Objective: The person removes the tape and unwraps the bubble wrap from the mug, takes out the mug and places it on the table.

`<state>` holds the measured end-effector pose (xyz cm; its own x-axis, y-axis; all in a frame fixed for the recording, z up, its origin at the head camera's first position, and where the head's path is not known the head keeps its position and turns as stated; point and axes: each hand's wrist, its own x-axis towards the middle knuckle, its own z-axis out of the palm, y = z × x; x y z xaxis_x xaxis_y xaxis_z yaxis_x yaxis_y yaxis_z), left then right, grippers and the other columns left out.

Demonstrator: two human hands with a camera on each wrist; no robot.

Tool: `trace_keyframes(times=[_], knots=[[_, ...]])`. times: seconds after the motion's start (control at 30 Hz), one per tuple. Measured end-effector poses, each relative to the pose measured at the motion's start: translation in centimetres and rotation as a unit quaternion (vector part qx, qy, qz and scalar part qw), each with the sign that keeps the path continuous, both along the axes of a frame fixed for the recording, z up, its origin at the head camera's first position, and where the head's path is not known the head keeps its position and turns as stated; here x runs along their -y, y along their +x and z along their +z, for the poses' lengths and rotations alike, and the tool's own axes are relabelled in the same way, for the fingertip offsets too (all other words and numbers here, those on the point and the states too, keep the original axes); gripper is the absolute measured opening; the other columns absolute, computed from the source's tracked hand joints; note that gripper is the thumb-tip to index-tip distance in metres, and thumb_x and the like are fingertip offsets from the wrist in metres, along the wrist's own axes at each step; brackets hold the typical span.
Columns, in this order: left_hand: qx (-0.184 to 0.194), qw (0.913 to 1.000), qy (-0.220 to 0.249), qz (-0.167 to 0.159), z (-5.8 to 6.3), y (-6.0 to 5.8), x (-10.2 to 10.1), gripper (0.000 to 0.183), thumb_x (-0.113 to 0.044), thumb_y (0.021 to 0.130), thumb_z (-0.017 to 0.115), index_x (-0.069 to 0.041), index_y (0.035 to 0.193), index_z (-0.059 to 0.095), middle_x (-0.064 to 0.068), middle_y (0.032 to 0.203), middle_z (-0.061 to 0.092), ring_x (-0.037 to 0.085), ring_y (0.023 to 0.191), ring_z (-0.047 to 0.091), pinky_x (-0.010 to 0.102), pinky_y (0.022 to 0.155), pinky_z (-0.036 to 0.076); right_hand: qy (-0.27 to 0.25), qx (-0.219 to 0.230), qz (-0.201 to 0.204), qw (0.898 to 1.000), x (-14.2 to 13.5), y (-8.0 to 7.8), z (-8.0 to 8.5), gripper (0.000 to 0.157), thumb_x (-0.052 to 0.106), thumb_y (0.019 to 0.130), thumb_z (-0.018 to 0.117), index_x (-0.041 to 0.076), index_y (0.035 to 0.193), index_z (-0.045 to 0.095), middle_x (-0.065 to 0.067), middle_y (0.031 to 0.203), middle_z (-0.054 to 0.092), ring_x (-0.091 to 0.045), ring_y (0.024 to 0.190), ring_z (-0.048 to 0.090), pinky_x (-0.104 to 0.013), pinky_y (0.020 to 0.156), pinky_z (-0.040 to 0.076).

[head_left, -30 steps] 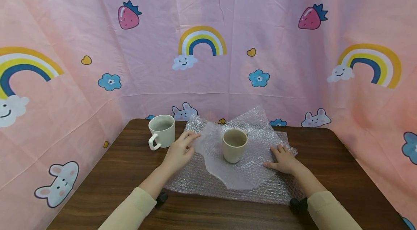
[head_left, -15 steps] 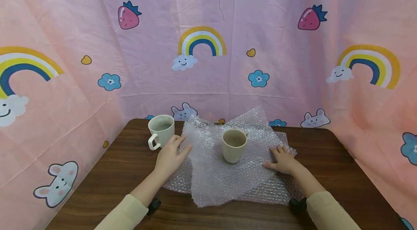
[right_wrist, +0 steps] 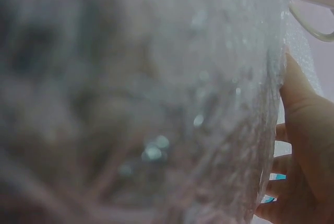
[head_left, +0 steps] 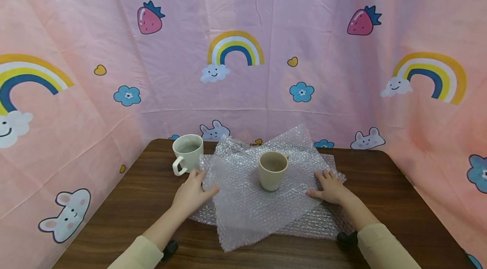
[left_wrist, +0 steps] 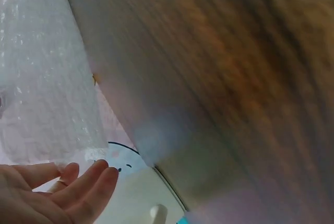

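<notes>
A beige mug (head_left: 273,171) stands upright on a sheet of bubble wrap (head_left: 262,216). My left hand (head_left: 189,195) is at the sheet's left edge, thumb spread from the fingers and overlapping the wrap. In the left wrist view, the left fingers (left_wrist: 83,195) extend beside the wrap's lower edge (left_wrist: 49,130). My right hand (head_left: 330,187) rests on the wrap's right side with spread fingers, right of the mug. The right wrist view has the right thumb (right_wrist: 300,85) against the wrap, which blurs over most of that view.
A white mug (head_left: 190,155) stands behind the left hand, handle toward the front left. More bubble wrap (head_left: 304,229) lies under the top sheet. The dark wooden table (head_left: 125,214) backs onto a patterned pink curtain (head_left: 266,91).
The left hand has moved left and nearer the table's front. The wrap's folded left part has opened out flat toward the left and front. The right hand and beige mug stay in place.
</notes>
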<state>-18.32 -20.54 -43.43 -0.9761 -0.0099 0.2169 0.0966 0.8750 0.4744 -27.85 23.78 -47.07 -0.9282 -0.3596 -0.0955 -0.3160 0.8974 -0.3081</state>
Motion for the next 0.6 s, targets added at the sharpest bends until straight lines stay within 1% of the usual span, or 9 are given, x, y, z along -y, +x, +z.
trace_keyframes(times=[0.13, 0.23, 0.4, 0.6], knots=[[0.028, 0.9995, -0.014, -0.004, -0.6, 0.3, 0.4, 0.089, -0.054, 0.077, 0.073, 0.009, 0.135, 0.047, 0.021, 0.127, 0.045, 0.029, 0.086, 0.061, 0.045, 0.065, 0.051, 0.002, 0.0, 0.0, 1.0, 0.0, 0.0, 0.0, 0.099, 0.065, 0.083, 0.06, -0.009, 0.143, 0.031, -0.042, 0.144, 0.019, -0.06, 0.131, 0.014, -0.074, 0.096, 0.017], [0.05, 0.9984, -0.025, -0.009, -1.1, 0.4, 0.7, 0.097, -0.058, 0.073, 0.074, 0.011, 0.135, 0.045, 0.023, 0.127, 0.044, 0.034, 0.099, 0.059, 0.049, 0.069, 0.051, 0.003, 0.0, -0.002, 1.0, 0.0, 0.0, 0.0, 0.1, 0.065, 0.082, 0.06, -0.009, 0.143, 0.031, -0.042, 0.144, 0.019, -0.06, 0.131, 0.014, -0.074, 0.096, 0.017], [0.076, 0.9964, -0.03, -0.021, -1.9, 0.4, 0.9, 0.106, -0.062, 0.068, 0.076, 0.013, 0.136, 0.042, 0.026, 0.127, 0.042, 0.037, 0.108, 0.054, 0.05, 0.073, 0.051, 0.003, 0.004, -0.008, 1.0, 0.0, 0.0, 0.0, 0.1, 0.065, 0.082, 0.06, -0.008, 0.144, 0.03, -0.042, 0.145, 0.018, -0.059, 0.131, 0.014, -0.073, 0.098, 0.016], [0.098, 0.9936, -0.045, -0.035, -2.5, 0.4, 0.9, 0.111, -0.064, 0.066, 0.076, 0.016, 0.135, 0.04, 0.032, 0.133, 0.037, 0.046, 0.114, 0.049, 0.055, 0.078, 0.049, 0.003, 0.001, -0.002, 1.0, 0.0, 0.0, 0.0, 0.099, 0.064, 0.083, 0.059, -0.009, 0.144, 0.031, -0.042, 0.144, 0.019, -0.06, 0.131, 0.015, -0.073, 0.097, 0.017]])
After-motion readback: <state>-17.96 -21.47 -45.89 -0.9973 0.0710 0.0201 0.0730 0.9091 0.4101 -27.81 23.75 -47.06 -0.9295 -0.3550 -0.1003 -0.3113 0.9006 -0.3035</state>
